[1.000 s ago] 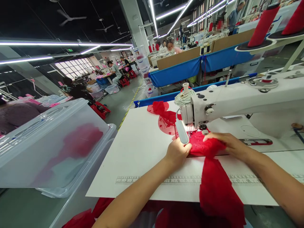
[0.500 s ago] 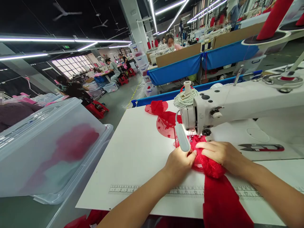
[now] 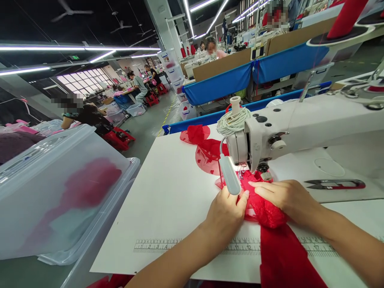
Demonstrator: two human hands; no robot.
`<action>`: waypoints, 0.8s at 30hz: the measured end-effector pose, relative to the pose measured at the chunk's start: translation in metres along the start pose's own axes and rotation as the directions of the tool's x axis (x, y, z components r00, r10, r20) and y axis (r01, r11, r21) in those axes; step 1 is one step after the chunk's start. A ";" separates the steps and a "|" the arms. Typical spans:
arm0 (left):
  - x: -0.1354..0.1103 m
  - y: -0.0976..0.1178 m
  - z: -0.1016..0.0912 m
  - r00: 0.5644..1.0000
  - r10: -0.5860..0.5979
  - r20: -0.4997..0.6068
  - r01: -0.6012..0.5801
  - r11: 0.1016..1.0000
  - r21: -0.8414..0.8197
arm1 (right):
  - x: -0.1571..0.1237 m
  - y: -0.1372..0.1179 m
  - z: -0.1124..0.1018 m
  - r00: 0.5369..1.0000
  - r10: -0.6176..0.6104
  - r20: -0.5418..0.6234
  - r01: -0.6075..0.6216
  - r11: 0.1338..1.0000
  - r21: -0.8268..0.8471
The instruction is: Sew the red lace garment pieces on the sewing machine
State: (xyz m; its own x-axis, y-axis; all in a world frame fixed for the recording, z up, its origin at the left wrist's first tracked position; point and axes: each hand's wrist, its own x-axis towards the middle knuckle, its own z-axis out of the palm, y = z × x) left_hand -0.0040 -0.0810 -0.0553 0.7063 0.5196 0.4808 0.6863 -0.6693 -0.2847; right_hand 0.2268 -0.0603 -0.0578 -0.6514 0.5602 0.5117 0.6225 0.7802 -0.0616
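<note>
White table (image 3: 144, 196) is carrying the machine (image 3: 315, 124); red cloth (image 3: 266, 211) is lying under its head (image 3: 237, 146). Left hand (image 3: 225, 212) is touching the cloth's left edge, right hand (image 3: 286, 198) is resting fingers-together on top, probably steadying both sides. Can't tell if either is pinching.

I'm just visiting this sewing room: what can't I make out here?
All in the head view:
Red cloth: lower end cut off by the bottom edge.
Printed ruler: some numbers covered by the left forearm and cloth.
Plastic box: contents blurred by its cloudy wall.
Left hand: some fingers partly hidden behind the lamp.
</note>
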 end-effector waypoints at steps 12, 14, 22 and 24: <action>0.003 -0.001 -0.009 1.000 0.003 0.015 -0.002 0.999 -0.038 | -0.007 -0.001 0.013 0.998 -0.004 -0.067 -0.001 0.997 -0.075; 0.003 -0.001 -0.009 0.999 0.012 0.039 -0.010 0.999 -0.040 | -0.005 0.000 0.010 0.998 -0.005 -0.064 0.000 0.997 -0.075; 0.001 -0.002 -0.003 0.995 -0.010 0.094 0.013 0.999 -0.031 | 0.001 0.005 -0.006 0.999 -0.040 0.031 0.040 0.999 -0.001; 0.001 -0.003 -0.002 0.995 -0.011 0.099 0.014 0.999 -0.030 | 0.000 0.006 -0.004 0.999 0.010 0.044 -0.012 0.999 0.030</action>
State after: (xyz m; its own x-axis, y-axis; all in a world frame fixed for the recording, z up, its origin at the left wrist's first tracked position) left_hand -0.0061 -0.0794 -0.0526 0.7127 0.5767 0.3993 0.6903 -0.6779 -0.2531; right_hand 0.2320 -0.0571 -0.0553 -0.6635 0.5798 0.4728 0.6168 0.7816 -0.0930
